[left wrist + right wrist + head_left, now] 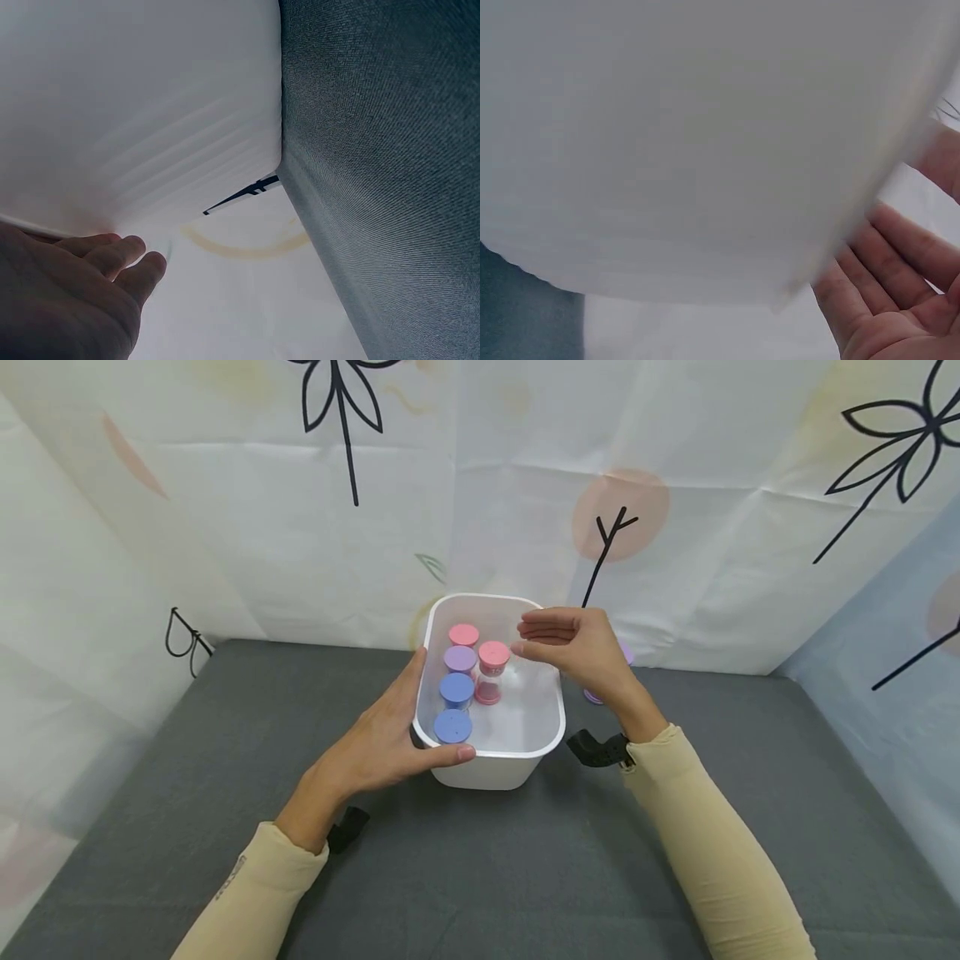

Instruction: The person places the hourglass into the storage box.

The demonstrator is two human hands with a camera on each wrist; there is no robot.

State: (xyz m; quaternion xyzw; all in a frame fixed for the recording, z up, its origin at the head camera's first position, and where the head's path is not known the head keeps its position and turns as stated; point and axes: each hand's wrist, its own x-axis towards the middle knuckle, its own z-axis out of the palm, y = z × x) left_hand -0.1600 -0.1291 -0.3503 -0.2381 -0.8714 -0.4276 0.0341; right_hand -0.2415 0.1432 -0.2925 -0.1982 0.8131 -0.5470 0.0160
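A white plastic tub [513, 768] stands on the grey cloth with several small clear jars in it. Blue-lidded jars [457, 689], a purple-lidded jar [460, 660] and a pink-lidded jar [463, 635] line its left side. Beside them stands another pink-lidded jar [491, 675] with a pink base. My left hand [382, 739] holds the tub's near left corner, thumb along the near rim and fingers [142, 274] against the outer left wall. Above the right rim, my right hand [577, 647] has extended fingers and holds nothing; its palm shows in the right wrist view.
Partly hidden behind my right wrist, a purple item [592, 697] lies right of the tub on the grey cloth [480, 877]. A white printed sheet [517, 527] hangs close behind the tub. Both wrists wear black straps [596, 749].
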